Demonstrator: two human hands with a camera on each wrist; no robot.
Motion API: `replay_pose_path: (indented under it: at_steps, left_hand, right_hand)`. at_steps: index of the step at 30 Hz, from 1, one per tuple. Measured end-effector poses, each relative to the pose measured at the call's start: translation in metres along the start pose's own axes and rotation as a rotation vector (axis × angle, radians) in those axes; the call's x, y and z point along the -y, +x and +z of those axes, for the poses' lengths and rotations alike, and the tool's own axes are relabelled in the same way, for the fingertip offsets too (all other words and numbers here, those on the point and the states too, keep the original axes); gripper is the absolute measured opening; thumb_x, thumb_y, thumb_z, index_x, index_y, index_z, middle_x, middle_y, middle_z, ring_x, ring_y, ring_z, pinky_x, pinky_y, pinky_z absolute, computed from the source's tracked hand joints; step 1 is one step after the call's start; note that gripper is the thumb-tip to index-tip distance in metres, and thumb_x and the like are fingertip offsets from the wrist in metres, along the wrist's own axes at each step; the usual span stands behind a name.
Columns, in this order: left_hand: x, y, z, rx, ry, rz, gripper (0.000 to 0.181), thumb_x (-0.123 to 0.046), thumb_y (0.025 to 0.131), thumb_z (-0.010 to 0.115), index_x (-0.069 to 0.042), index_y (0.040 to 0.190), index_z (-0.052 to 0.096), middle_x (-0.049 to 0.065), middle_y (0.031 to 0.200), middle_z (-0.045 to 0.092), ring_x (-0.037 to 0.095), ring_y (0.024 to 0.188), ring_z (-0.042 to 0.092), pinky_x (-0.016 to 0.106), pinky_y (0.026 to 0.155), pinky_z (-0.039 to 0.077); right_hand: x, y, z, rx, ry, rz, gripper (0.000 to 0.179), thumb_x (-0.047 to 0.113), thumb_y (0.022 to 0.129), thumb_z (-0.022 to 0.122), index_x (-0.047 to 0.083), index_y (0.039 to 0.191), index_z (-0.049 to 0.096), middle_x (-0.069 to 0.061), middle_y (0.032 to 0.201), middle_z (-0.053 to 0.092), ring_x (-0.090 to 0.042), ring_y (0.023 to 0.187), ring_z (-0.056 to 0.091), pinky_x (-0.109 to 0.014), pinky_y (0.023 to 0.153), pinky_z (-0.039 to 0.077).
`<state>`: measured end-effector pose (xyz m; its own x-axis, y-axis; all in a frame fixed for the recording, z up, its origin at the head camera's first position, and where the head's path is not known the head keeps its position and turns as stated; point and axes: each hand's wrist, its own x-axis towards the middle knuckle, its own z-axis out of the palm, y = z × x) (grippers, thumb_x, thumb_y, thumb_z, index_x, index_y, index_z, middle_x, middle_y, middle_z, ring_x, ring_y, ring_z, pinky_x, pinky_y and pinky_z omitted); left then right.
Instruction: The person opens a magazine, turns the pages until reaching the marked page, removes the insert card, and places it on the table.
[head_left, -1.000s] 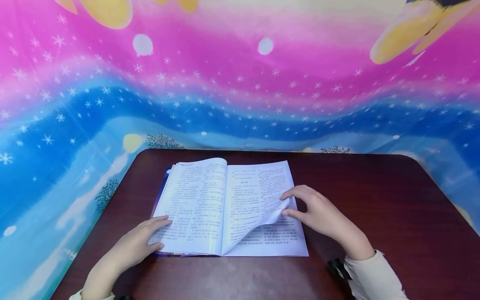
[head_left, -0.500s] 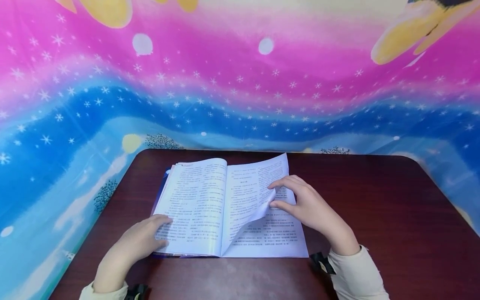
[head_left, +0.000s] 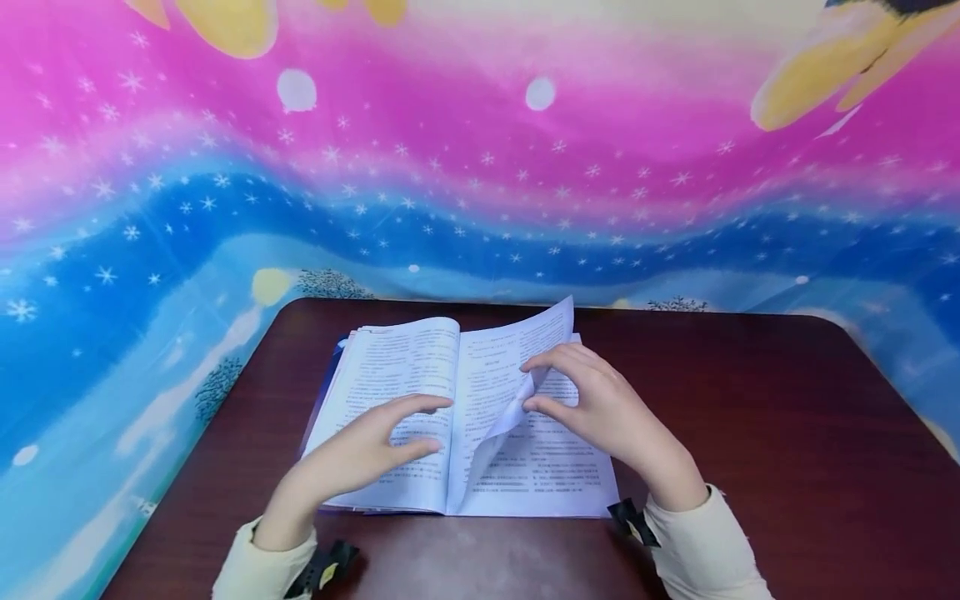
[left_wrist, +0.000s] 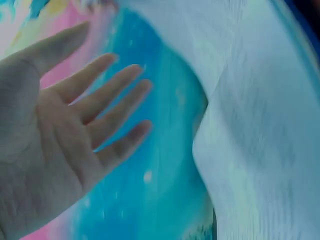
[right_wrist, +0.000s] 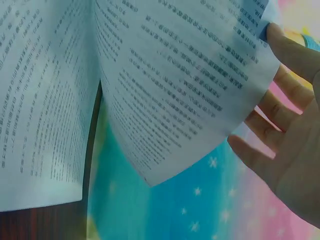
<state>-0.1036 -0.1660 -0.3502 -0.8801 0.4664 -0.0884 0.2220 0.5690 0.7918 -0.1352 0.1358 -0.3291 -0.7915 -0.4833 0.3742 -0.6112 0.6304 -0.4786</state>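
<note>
An open book [head_left: 390, 367] with printed text lies on the table, its spine near the middle. My right hand [head_left: 600, 404] pinches the outer edge of a right-hand page [right_wrist: 180, 90] between thumb and fingers; that page is lifted and curls leftward over the page beneath. Over the left half of the book is my left hand [head_left: 360, 446], thumb and fingers apart and nothing between them. In the left wrist view the palm and spread, relaxed fingers of the left hand [left_wrist: 75, 115] show beside the white pages [left_wrist: 260, 125].
A dark reddish-brown table [head_left: 750, 417] carries the book. Behind and beside it hangs a colourful cloth [head_left: 465, 167] with pink, blue and snowflake patterns. Each sleeve has a black strap [head_left: 633, 523] at the wrist.
My left hand has left the left page's outer edge and moved right, toward the spine. My right hand has brought the lifted page further left and up.
</note>
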Motion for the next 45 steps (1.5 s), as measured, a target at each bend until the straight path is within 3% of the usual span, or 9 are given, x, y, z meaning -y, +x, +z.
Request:
replay_pose_path:
  at_steps: [3, 9, 14, 19, 30, 39, 45]
  left_hand:
    - [-0.015, 0.005, 0.015, -0.030, 0.041, 0.063, 0.055, -0.039, 0.093, 0.069, -0.024, 0.143, 0.052, -0.003, 0.143, 0.053, 0.021, 0.131, 0.049, 0.052, 0.105, 0.042]
    - [-0.038, 0.015, 0.041, -0.183, 0.193, 0.211, 0.070, -0.031, 0.087, 0.079, -0.023, 0.148, 0.046, -0.004, 0.142, 0.055, 0.018, 0.123, 0.057, 0.044, 0.097, 0.050]
    - [-0.042, 0.021, 0.054, -0.322, 0.325, 0.354, 0.069, -0.018, 0.087, 0.079, -0.016, 0.147, 0.046, 0.004, 0.137, 0.059, 0.020, 0.120, 0.060, 0.039, 0.092, 0.054]
    - [-0.042, 0.024, 0.056, -0.443, 0.377, 0.424, 0.054, -0.008, 0.088, 0.075, -0.014, 0.139, 0.057, 0.003, 0.128, 0.065, 0.018, 0.114, 0.064, 0.034, 0.090, 0.055]
    - [-0.035, 0.018, 0.044, -0.560, 0.461, 0.451, 0.044, -0.002, 0.091, 0.070, -0.015, 0.132, 0.064, 0.000, 0.124, 0.067, 0.016, 0.113, 0.064, 0.033, 0.094, 0.052]
    - [-0.027, 0.012, 0.032, -0.653, 0.499, 0.367, 0.045, -0.004, 0.090, 0.071, -0.013, 0.133, 0.062, 0.004, 0.119, 0.069, 0.019, 0.108, 0.066, 0.037, 0.089, 0.055]
    - [-0.015, 0.006, 0.024, -0.725, 0.511, 0.361, 0.057, 0.003, 0.086, 0.072, -0.012, 0.139, 0.057, 0.008, 0.122, 0.068, 0.022, 0.105, 0.067, 0.039, 0.083, 0.057]
  right_hand:
    - [0.005, 0.001, 0.007, -0.039, -0.097, -0.073, 0.042, 0.027, 0.078, 0.086, 0.014, 0.115, 0.069, 0.003, 0.107, 0.067, -0.016, 0.104, 0.059, -0.041, 0.094, 0.048]
    - [0.012, 0.002, 0.016, -0.123, -0.166, -0.149, 0.042, 0.028, 0.077, 0.087, 0.013, 0.113, 0.069, 0.000, 0.110, 0.068, -0.020, 0.109, 0.059, -0.043, 0.104, 0.042]
    - [0.014, 0.001, 0.017, -0.145, -0.161, -0.148, 0.043, 0.027, 0.078, 0.086, 0.012, 0.115, 0.069, -0.001, 0.114, 0.067, -0.021, 0.114, 0.059, -0.045, 0.105, 0.041]
    - [0.017, 0.002, 0.011, -0.151, -0.150, -0.135, 0.046, 0.026, 0.077, 0.087, 0.012, 0.118, 0.069, -0.003, 0.117, 0.067, -0.024, 0.118, 0.057, -0.047, 0.106, 0.039]
    - [0.020, -0.005, -0.003, -0.229, -0.154, -0.141, 0.045, 0.017, 0.082, 0.082, 0.012, 0.124, 0.067, -0.003, 0.127, 0.064, -0.024, 0.123, 0.055, -0.048, 0.104, 0.041]
    - [0.016, -0.011, -0.010, -0.248, -0.125, -0.092, 0.039, 0.015, 0.084, 0.080, 0.014, 0.121, 0.068, -0.002, 0.128, 0.063, -0.022, 0.123, 0.054, -0.048, 0.101, 0.043]
    - [0.007, -0.012, -0.010, -0.235, -0.118, -0.097, 0.037, 0.013, 0.084, 0.079, 0.015, 0.120, 0.069, 0.000, 0.127, 0.064, -0.021, 0.124, 0.054, -0.048, 0.101, 0.044]
